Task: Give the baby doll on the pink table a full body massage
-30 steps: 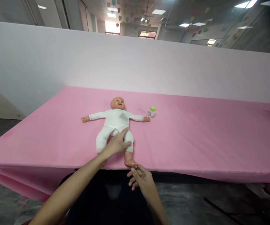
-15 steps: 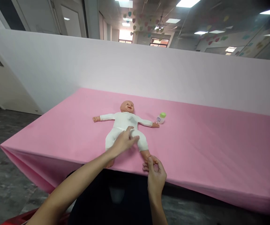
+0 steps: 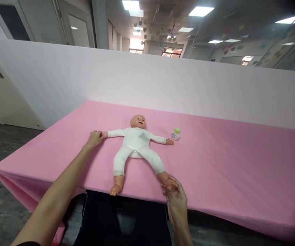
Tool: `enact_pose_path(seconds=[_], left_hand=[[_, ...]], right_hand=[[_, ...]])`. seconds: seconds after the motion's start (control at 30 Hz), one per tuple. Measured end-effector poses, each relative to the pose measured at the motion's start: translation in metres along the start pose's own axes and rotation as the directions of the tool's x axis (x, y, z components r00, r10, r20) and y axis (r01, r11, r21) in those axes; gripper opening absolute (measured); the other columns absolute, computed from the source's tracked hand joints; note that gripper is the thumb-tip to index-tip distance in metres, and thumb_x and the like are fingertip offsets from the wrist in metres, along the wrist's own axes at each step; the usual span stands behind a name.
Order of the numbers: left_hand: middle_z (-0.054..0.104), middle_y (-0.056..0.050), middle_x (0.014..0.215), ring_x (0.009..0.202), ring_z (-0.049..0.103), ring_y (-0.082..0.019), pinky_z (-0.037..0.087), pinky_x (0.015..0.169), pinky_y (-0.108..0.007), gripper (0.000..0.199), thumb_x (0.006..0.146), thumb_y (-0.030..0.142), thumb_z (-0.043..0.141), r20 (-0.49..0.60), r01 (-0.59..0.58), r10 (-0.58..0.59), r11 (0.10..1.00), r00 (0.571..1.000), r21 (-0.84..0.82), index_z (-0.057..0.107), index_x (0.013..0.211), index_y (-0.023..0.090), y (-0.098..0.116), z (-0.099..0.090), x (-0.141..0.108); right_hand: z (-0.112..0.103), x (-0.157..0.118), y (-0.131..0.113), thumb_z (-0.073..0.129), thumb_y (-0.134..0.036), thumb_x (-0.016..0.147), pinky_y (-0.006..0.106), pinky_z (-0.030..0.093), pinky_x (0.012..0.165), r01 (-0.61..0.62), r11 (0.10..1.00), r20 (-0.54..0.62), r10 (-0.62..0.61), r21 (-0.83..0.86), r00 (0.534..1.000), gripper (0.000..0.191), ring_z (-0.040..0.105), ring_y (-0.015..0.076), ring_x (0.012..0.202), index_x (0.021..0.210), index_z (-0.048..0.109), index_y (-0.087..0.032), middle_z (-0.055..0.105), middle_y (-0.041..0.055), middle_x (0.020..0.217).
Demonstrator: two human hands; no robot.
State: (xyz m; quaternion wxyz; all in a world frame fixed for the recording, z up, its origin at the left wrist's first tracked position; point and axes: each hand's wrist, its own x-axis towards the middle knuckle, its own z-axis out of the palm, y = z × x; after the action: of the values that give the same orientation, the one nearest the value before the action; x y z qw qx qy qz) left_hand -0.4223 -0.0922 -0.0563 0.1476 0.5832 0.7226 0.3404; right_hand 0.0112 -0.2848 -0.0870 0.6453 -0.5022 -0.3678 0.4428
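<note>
A baby doll (image 3: pixel 136 138) with a white cloth body lies on its back, its head toward the wall and its limbs spread. At the left, my left hand (image 3: pixel 95 138) is closed on the doll's hand, its fingers curled around it. My right hand (image 3: pixel 176 198) grips the doll's foot at the front edge, thumb on one side and fingers beneath. The doll's other foot (image 3: pixel 116 187) rests near the table edge, untouched. Close to the doll's other hand stands a small clear bottle (image 3: pixel 175 134) with a green cap, slightly tilted in view.
A pink cloth (image 3: pixel 226 164) covers the table and hangs over its front edge. Behind it rises a white wall (image 3: pixel 163 85) with glass above. A door (image 3: pixel 4 92) is at the far left. My lap is below the front edge.
My left hand has moved from the doll's lower body leftward and away to the doll's hand. My right hand stays at the foot; the doll's leg is now straighter.
</note>
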Motion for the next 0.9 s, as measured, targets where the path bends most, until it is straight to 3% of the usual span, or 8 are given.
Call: enact_pose_path(seconds=[0.13,0.23,0.37,0.43,0.53,0.63,0.77,0.9], left_hand=[[0.055,0.0,0.06,0.06,0.046,-0.016,0.03,0.059,-0.029,0.033,0.072,0.046,0.075,0.023,-0.016,0.018,0.997,1.0,-0.08,0.058,0.062,0.02,-0.01,0.004,0.003],[0.063,-0.001,0.068,0.064,0.052,-0.017,0.034,0.059,-0.027,0.037,0.061,0.048,0.085,0.003,0.049,-0.051,0.943,0.999,-0.33,0.068,0.074,0.018,-0.007,0.003,0.002],[0.068,-0.004,0.078,0.072,0.059,-0.017,0.046,0.067,-0.029,0.048,0.057,0.049,0.09,-0.014,0.129,-0.194,0.704,0.981,-0.698,0.073,0.084,0.013,0.013,0.005,0.001],[0.069,-0.004,0.081,0.076,0.061,-0.016,0.05,0.073,-0.03,0.043,0.057,0.043,0.091,-0.069,0.117,-0.276,0.602,0.959,-0.79,0.074,0.084,0.013,0.026,0.01,0.002],[0.071,-0.005,0.088,0.084,0.065,-0.016,0.053,0.083,-0.031,0.037,0.06,0.036,0.089,-0.118,0.059,-0.319,0.496,0.94,-0.866,0.075,0.086,0.013,0.048,0.018,0.002],[0.071,-0.004,0.089,0.087,0.067,-0.018,0.055,0.087,-0.034,0.033,0.065,0.035,0.087,-0.165,-0.024,-0.271,0.459,0.948,-0.888,0.074,0.086,0.014,0.07,0.024,0.001],[0.075,-0.006,0.096,0.092,0.07,-0.021,0.057,0.089,-0.036,0.037,0.068,0.032,0.086,-0.272,-0.179,-0.093,0.546,0.958,-0.819,0.075,0.098,0.014,0.103,0.031,-0.002],[0.077,-0.009,0.102,0.094,0.071,-0.023,0.057,0.087,-0.035,0.03,0.074,0.032,0.083,-0.263,-0.325,0.196,0.661,0.945,-0.676,0.077,0.098,0.015,0.141,0.049,-0.008]], right_hand=[[-0.008,0.01,-0.004,0.088,-0.064,0.07,0.029,0.052,0.058,-0.011,0.999,0.123,0.006,0.04,0.992,0.06,0.064,0.0147,0.074,0.114,0.07,-0.026,0.053,0.015,0.152],[-0.011,0.017,-0.006,0.09,-0.064,0.067,0.026,0.047,0.05,-0.036,0.997,0.157,0.025,0.07,0.987,0.062,0.066,0.0167,0.074,0.11,0.069,-0.025,0.055,0.0177,0.152],[-0.014,0.023,-0.005,0.093,-0.064,0.062,0.029,0.048,0.048,-0.083,0.992,0.187,0.064,0.095,0.98,0.064,0.07,0.0212,0.071,0.106,0.069,-0.024,0.062,0.0209,0.144],[-0.015,0.026,-0.004,0.093,-0.065,0.061,0.03,0.051,0.051,-0.069,0.993,0.174,0.052,0.094,0.983,0.064,0.07,0.0214,0.072,0.105,0.07,-0.024,0.065,0.0208,0.14],[-0.017,0.031,-0.005,0.096,-0.062,0.057,0.032,0.058,0.065,-0.041,0.994,0.125,0.028,0.099,0.992,0.061,0.072,0.0248,0.088,0.099,0.074,-0.023,0.072,0.0181,0.128],[-0.016,0.038,-0.01,0.101,-0.057,0.05,0.029,0.057,0.066,-0.024,0.992,0.049,0.018,0.124,0.999,0.061,0.071,0.0249,0.093,0.094,0.076,-0.023,0.076,0.0149,0.111],[-0.006,0.054,-0.024,0.098,-0.058,0.056,0.021,0.046,0.048,0.005,0.992,0.043,-0.011,0.128,0.999,0.061,0.065,0.0172,0.073,0.101,0.079,-0.022,0.076,0.0139,0.107],[0.022,0.073,-0.04,0.096,-0.057,0.058,0.034,0.061,0.074,0.084,0.992,0.165,-0.099,0.096,0.981,0.056,0.071,0.0257,0.093,0.097,0.081,-0.02,0.076,0.0133,0.105]])
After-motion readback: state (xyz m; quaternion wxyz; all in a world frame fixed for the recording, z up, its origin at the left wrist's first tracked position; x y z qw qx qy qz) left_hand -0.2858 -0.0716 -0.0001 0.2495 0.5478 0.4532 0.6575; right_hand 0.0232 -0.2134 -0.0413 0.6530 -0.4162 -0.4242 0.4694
